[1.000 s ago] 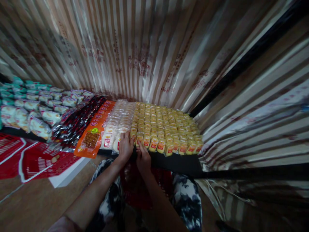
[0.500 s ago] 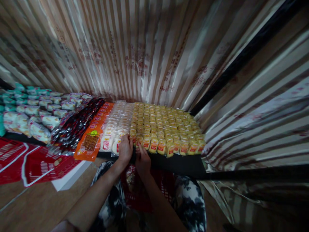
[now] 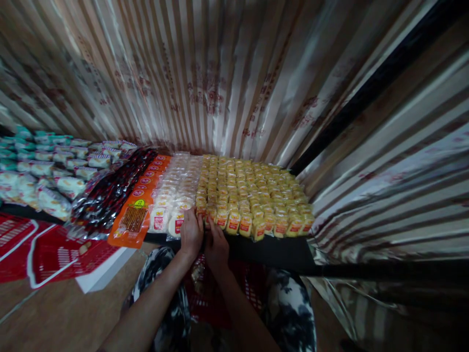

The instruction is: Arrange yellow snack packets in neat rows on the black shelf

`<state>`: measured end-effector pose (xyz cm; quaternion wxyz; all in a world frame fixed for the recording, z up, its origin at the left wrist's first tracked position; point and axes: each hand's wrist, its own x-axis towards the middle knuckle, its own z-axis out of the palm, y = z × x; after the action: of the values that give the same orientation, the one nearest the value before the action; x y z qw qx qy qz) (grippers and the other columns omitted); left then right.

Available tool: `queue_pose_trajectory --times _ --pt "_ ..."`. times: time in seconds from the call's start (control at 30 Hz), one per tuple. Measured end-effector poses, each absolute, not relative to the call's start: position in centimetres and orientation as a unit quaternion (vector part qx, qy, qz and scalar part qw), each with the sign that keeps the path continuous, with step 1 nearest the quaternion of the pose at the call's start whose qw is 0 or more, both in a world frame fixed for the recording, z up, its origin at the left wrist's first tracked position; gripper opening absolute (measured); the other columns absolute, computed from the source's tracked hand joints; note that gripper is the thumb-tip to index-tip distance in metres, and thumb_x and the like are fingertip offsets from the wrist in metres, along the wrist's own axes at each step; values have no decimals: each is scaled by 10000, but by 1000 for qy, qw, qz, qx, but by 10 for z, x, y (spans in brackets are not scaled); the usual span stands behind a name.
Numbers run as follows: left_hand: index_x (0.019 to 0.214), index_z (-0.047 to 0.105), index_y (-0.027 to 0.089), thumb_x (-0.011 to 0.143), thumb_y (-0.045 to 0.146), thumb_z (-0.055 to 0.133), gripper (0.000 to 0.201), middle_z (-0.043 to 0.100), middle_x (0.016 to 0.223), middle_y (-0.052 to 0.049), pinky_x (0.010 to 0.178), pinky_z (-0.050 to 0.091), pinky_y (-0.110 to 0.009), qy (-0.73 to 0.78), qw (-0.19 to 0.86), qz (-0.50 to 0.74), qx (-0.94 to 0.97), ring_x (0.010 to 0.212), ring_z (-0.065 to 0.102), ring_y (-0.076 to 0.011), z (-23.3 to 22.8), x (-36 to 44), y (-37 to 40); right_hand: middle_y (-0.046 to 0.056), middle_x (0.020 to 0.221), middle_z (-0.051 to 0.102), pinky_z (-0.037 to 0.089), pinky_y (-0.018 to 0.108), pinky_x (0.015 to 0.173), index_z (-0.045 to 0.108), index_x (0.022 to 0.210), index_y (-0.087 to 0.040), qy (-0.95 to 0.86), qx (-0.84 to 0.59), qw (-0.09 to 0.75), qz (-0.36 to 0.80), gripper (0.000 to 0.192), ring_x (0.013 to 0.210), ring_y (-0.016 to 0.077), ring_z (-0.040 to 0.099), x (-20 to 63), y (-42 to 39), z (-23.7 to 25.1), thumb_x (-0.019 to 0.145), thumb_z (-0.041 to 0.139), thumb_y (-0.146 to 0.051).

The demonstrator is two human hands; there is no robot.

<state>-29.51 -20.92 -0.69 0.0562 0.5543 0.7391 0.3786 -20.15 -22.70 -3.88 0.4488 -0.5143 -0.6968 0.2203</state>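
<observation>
At shelf edge (image 3: 273,252), hands (image 3: 192,232) (image 3: 217,248) against yellow packets (image 3: 252,195)

"What sort of place is this?"
"Likely a shop: snack packets (image 3: 252,198) stand in tight rows, grouped by kind, along a black shelf (image 3: 274,252), with red plastic baskets (image 3: 54,256) below its edge."

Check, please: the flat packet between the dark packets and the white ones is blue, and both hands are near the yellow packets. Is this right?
The colour is wrong: the head view shows that flat packet as orange. The left hand and right hand are near the yellow packets.
</observation>
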Motion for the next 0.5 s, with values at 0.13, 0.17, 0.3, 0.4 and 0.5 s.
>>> queue_pose_trajectory --times 0.13,0.17,0.3,0.4,0.5 --pt "1246 431 127 889 169 331 373 534 1211 -155 970 431 -416 715 45 397 574 1168 494 -230 -22 -289 -221 85 1223 586 481 310 907 454 1325 -214 -701 -520 434 222 443 1085 178 574 -200 -227 -40 889 379 -200" --pt "1268 414 129 885 158 322 395 509 1245 -158 993 414 -420 709 46 400 579 1202 465 -231 -25 -288 -223 85 1235 579 476 320 918 451 1327 -212 -702 -522 430 223 443 1105 181 563 -200 -227 -40 890 382 -204" --pt "1313 373 104 854 152 378 462 438 1260 -190 957 441 -424 695 56 410 588 1190 454 -256 -29 -285 -227 88 1263 560 456 337 953 444 1331 -202 -702 -526 426 224 445 1157 177 529 -197 -228 -42 897 346 -180" --pt "1321 369 121 823 130 430 502 446 1171 -168 857 497 -379 691 71 424 582 1018 540 -217 -27 -285 -228 84 1268 558 451 334 962 430 1341 -208 -703 -526 424 222 450 1163 173 526 -197 -229 -45 898 353 -182" --pt "1328 360 128 793 95 441 542 451 1132 -155 827 503 -373 684 81 420 591 945 547 -200 -26 -286 -228 92 1271 554 456 337 955 429 1341 -198 -707 -529 418 213 452 1161 180 528 -198 -229 -46 897 350 -182"
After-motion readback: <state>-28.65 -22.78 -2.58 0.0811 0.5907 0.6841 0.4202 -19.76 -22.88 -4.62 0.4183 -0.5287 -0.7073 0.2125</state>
